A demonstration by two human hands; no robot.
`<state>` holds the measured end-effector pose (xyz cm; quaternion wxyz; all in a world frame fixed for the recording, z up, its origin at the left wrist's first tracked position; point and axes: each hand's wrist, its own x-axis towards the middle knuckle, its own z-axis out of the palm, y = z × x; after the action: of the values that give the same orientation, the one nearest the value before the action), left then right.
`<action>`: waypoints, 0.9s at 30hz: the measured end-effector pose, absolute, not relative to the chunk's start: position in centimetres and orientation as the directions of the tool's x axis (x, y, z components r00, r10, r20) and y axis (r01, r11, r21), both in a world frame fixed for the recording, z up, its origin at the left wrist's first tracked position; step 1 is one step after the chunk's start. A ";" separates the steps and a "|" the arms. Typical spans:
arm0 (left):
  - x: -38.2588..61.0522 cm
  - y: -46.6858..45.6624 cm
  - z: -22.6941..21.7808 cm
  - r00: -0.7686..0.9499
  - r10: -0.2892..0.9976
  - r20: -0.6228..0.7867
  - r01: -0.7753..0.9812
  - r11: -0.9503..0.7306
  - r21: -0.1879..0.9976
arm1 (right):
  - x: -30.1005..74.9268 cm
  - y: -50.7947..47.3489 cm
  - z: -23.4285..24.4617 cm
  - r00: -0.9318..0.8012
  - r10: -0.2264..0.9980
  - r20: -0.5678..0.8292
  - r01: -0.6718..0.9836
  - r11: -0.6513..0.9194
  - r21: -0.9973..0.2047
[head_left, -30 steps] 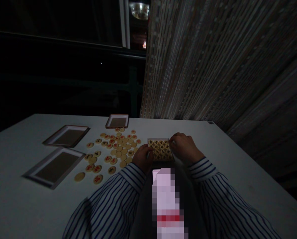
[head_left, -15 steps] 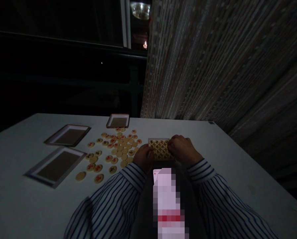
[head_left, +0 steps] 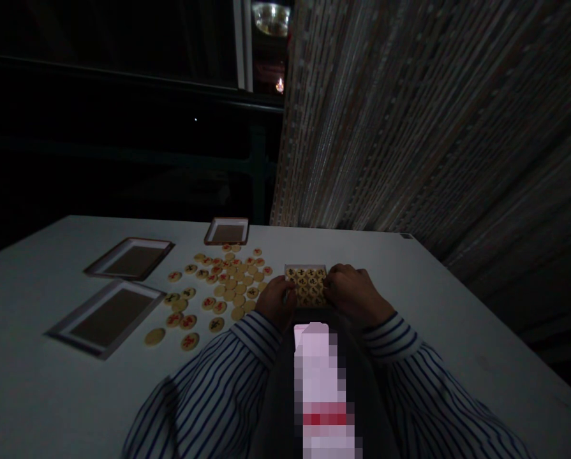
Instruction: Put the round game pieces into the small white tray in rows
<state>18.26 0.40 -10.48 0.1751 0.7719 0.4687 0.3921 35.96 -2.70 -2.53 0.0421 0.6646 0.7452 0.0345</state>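
A small shallow box (head_left: 305,266) stands near the table's front edge, filled with rows of round Chinese chess pieces (head_left: 312,290) with dark characters face up. My left hand (head_left: 275,302) is closed round the box's left side, its thumb over the rim. At the right side, my right hand (head_left: 358,294) has its fingers curled against the edge of the box and the outer pieces; some fingertips are hidden. Many loose chess pieces (head_left: 240,278) lie scattered to the left of the box, some with red characters, some dark, others showing plain faces.
Two open trays or lids, a brown-edged one (head_left: 90,270) and a pale one (head_left: 55,333), lie on the white table (head_left: 457,357) at left. A smaller tray (head_left: 205,241) lies behind the pieces. A lit phone (head_left: 311,329) is below the box. A curtain (head_left: 352,127) hangs behind.
My right hand has shifted slightly down and its fingers have drawn back from over the pieces toward the box's right edge. My left hand and the loose pieces stay put.
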 end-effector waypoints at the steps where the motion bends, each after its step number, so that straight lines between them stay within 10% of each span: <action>1: 18.3 0.4 -10.5 0.238 0.862 0.447 0.591 -0.494 0.638 | 35.9 -2.7 -2.5 -0.114 0.993 -0.014 0.987 0.115 0.109; 27: 18.5 0.5 -11.0 0.212 0.853 0.478 0.566 -0.506 0.651 | 35.1 -2.5 -2.5 -0.092 0.995 -0.036 0.980 0.097 0.175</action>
<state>18.51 0.47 -10.99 0.1707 0.7595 0.4670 0.4194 35.09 -2.52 -2.47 0.0726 0.6699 0.7370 0.0529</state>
